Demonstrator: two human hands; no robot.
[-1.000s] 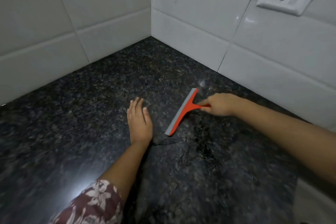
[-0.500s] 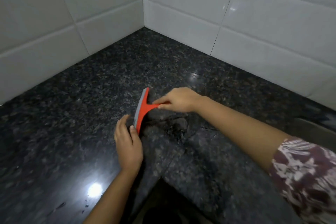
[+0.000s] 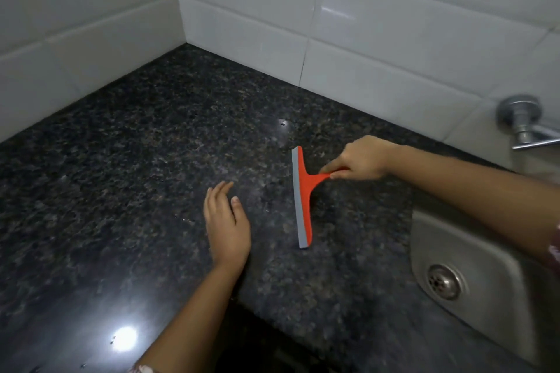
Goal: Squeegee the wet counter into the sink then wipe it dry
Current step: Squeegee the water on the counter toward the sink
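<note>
The right hand grips the squeegee by its handle, blade running crosswise to the grip on the counter, with the sink behind that hand, while the left hand rests flat and empty beyond the blade.

glossy granite counter, steel sink

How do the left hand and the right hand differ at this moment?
The right hand grips the orange squeegee by its handle; the left hand holds nothing. The right hand is curled shut and nearer the sink; the left hand lies open and flat. Both are over the dark counter.
</note>
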